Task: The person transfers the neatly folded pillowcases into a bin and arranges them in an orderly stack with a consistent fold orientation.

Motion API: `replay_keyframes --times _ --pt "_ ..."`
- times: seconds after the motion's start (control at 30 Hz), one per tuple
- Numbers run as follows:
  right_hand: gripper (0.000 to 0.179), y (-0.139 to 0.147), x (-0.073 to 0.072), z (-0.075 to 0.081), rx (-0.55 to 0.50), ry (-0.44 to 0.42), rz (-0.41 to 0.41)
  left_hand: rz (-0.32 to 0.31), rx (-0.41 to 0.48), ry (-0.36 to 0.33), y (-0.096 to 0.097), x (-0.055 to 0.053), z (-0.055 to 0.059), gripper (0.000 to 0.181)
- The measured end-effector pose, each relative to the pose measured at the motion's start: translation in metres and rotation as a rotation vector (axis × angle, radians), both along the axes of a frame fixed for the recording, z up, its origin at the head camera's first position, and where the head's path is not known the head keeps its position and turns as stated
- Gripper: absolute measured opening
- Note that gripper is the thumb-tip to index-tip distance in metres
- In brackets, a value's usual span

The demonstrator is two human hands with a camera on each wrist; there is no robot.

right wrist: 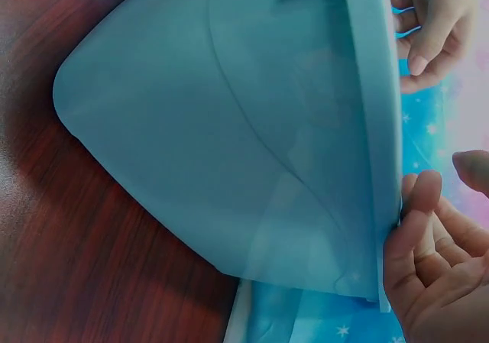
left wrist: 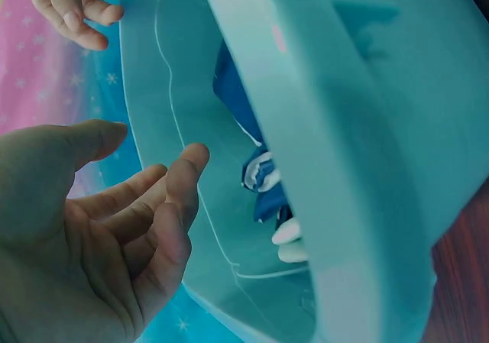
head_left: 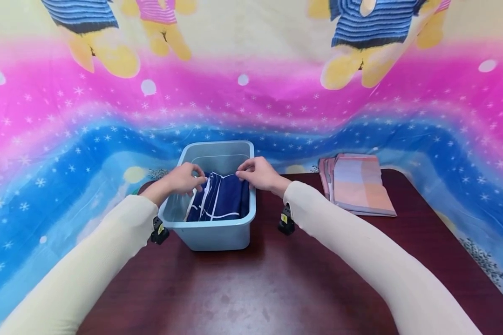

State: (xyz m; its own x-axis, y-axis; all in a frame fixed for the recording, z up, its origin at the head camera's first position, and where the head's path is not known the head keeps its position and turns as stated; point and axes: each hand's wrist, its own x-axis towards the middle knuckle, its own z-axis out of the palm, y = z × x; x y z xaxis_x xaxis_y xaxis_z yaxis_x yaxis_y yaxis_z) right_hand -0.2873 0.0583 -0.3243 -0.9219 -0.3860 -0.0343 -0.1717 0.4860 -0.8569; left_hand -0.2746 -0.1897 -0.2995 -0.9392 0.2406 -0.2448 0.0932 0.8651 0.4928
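A light blue plastic bin (head_left: 218, 238) stands on the table, with folded navy cloth (head_left: 228, 197) edged in white piping inside it. Over the bin's left side hovers my left hand (head_left: 184, 179), fingers loosely bent and thumb apart, holding nothing in the left wrist view. My right hand (head_left: 260, 174) is at the bin's right rim, its thumb apart from bent fingers that hold nothing. In the right wrist view its fingertips (right wrist: 424, 194) are close to the rim; whether they touch it I cannot tell. Two white rounded ends (left wrist: 289, 241) show beside the navy cloth, their kind unclear.
Folded checked cloth (head_left: 356, 186) in pink, orange and grey lies on the table's right side. The dark red-brown table (head_left: 243, 288) extends in front of the bin. A patterned curtain (head_left: 276, 102) hangs close behind the bin and along both sides.
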Motion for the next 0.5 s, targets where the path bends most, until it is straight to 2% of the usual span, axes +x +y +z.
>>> replay_keyframes --times 0.27,0.5 --pt "0.027 0.010 0.009 0.006 -0.092 -0.009 0.006 -0.007 0.041 0.023 0.008 0.005 0.004 0.033" --pt "0.025 0.025 0.013 0.004 -0.105 -0.002 0.005 -0.036 0.095 0.036 0.019 0.012 0.010 0.032"
